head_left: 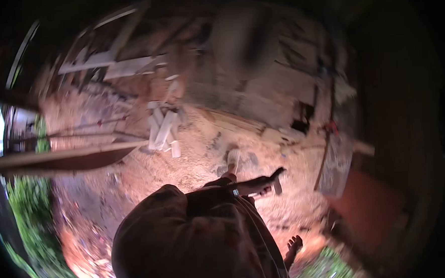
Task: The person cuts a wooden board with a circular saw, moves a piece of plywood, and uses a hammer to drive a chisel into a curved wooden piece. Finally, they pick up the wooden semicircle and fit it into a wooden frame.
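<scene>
I look down on my own torso in a dark brown shirt (197, 241). My right hand (266, 180) reaches out to the right from the sleeve, with a watch or band (235, 191) at the wrist. Its fingers look stretched out, and a small pale stub (278, 187) shows just beneath them; the blur hides whether the hand grips it. One foot (232, 159) stands ahead on sandy, sawdust-covered ground (198, 155), and a bare foot (293, 246) is at the lower right. My left hand is out of sight.
A long blurred plank (67, 158) crosses from the left edge toward the middle. A pile of short pale wood pieces (164, 129) lies on the ground ahead. Boards and timber frames (113, 61) are stacked at the back. Green plants (30, 219) grow at the lower left.
</scene>
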The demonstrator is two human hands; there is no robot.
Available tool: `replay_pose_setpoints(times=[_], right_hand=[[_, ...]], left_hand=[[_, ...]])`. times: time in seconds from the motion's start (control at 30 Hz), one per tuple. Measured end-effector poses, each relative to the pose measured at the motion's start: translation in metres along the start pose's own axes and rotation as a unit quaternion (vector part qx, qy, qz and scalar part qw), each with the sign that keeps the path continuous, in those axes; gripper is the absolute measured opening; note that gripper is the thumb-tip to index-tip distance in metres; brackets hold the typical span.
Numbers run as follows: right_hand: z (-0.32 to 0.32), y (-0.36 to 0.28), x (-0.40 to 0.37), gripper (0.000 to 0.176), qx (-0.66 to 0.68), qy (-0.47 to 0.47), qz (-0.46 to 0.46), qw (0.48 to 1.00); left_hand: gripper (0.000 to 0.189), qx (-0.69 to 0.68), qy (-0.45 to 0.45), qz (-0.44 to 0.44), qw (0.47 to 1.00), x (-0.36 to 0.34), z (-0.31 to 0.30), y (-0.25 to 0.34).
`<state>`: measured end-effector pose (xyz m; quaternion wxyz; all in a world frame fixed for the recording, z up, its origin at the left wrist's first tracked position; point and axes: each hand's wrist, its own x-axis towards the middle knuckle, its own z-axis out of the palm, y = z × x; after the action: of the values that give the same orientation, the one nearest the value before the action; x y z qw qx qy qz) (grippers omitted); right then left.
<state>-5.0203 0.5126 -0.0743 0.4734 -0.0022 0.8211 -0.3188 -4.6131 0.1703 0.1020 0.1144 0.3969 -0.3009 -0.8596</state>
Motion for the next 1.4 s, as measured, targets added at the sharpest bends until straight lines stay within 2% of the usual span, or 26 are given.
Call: replay_pose_setpoints(times=[0.03,0.1,0.17,0.23,0.27,0.3,0.37,0.43,0.53,0.57,0.6,0.63,0.67,0.7,0.77,0.8,0.93,1.0,1.03,1.07,1.13,1.2,1.27,1.33,1.37,1.4], right_hand=[[0.011,-0.040,0.001,0.042,-0.080,-0.007,-0.056,0.995],[0.061,-0.099,0.016,0.046,-0.109,-0.080,-0.077,0.988],[0.125,-0.139,0.012,0.040,-0.150,-0.158,-0.111,0.970],[0.205,-0.165,-0.051,0.055,-0.083,-0.269,-0.114,0.953],[0.250,-0.170,-0.073,0.065,-0.021,-0.306,-0.055,0.950],[0.291,-0.172,-0.104,0.065,0.016,-0.373,-0.055,0.926],[0.377,-0.178,-0.156,0.060,0.117,-0.422,0.045,0.898],[0.445,-0.158,-0.170,0.054,0.258,-0.580,0.055,0.771],[0.553,-0.162,-0.287,0.049,0.281,-0.515,0.016,0.810],[0.585,-0.170,-0.329,0.049,0.278,-0.520,-0.009,0.808],[0.615,-0.173,-0.348,0.050,0.298,-0.595,-0.011,0.746],[0.641,-0.173,-0.367,0.052,0.322,-0.661,-0.008,0.677],[0.664,-0.181,-0.399,0.053,0.291,-0.684,-0.016,0.668],[0.690,-0.197,-0.442,0.055,0.262,-0.709,-0.027,0.654],[0.743,-0.225,-0.520,0.057,0.180,-0.768,-0.121,0.602],[0.767,-0.233,-0.550,0.059,0.158,-0.746,-0.175,0.623],[0.889,-0.259,-0.624,0.045,0.048,-0.796,-0.204,0.568],[0.960,-0.262,-0.633,0.043,-0.026,-0.806,-0.207,0.554],[0.992,-0.259,-0.637,0.040,-0.059,-0.761,-0.211,0.611],[1.022,-0.259,-0.644,0.039,-0.097,-0.760,-0.264,0.586],[1.074,-0.262,-0.663,0.037,-0.134,-0.765,-0.322,0.542],[1.130,-0.273,-0.694,0.036,-0.142,-0.791,-0.295,0.517],[1.174,-0.279,-0.730,0.034,-0.155,-0.780,-0.286,0.534],[1.219,-0.283,-0.770,0.029,-0.164,-0.771,-0.285,0.545],[1.248,-0.284,-0.781,0.027,-0.148,-0.779,-0.301,0.530],[1.275,-0.280,-0.790,0.025,-0.132,-0.786,-0.313,0.516]], left_hand=[[0.040,-0.084,0.002,0.078,0.993,0.016,-0.013,-0.049],[0.039,-0.168,0.030,0.091,0.981,-0.015,-0.018,-0.056],[0.038,-0.329,-0.093,0.112,0.933,-0.029,-0.052,-0.074],[0.044,-0.385,-0.034,0.112,0.916,-0.075,-0.071,-0.060],[0.047,-0.387,-0.047,0.140,0.910,-0.098,-0.090,-0.059],[0.050,-0.388,-0.059,0.167,0.904,-0.125,-0.112,-0.061],[0.038,-0.414,-0.044,0.212,0.884,-0.157,-0.163,-0.079],[0.032,-0.461,-0.007,0.189,0.867,-0.197,-0.223,-0.103],[0.037,-0.383,0.092,0.287,0.874,-0.312,-0.283,-0.105],[0.027,-0.399,0.136,0.301,0.855,-0.343,-0.298,-0.100],[0.023,-0.412,0.180,0.315,0.836,-0.375,-0.312,-0.094],[0.036,-0.462,0.206,0.328,0.798,-0.399,-0.326,-0.096],[0.025,-0.497,0.170,0.327,0.785,-0.410,-0.350,-0.110],[0.029,-0.527,0.133,0.331,0.771,-0.418,-0.374,-0.120],[0.037,-0.517,0.168,0.364,0.756,-0.454,-0.398,-0.105],[0.036,-0.509,0.182,0.389,0.746,-0.455,-0.412,-0.102],[0.031,-0.476,0.048,0.465,0.745,-0.409,-0.505,-0.130],[0.027,-0.235,0.255,0.419,0.839,-0.433,-0.539,-0.130],[0.026,-0.111,0.355,0.380,0.847,-0.443,-0.551,-0.129],[0.024,0.011,0.451,0.329,0.830,-0.454,-0.566,-0.125],[0.022,0.243,0.611,0.183,0.731,-0.489,-0.608,-0.125],[0.016,0.359,0.632,0.155,0.669,-0.503,-0.693,-0.163],[0.006,0.114,0.674,0.256,0.683,-0.541,-0.719,-0.201],[0.018,0.021,0.761,0.183,0.623,-0.631,-0.725,-0.155],[0.026,-0.076,0.752,0.113,0.645,-0.656,-0.744,-0.158],[0.028,-0.066,0.813,0.091,0.571,-0.676,-0.759,-0.155]])
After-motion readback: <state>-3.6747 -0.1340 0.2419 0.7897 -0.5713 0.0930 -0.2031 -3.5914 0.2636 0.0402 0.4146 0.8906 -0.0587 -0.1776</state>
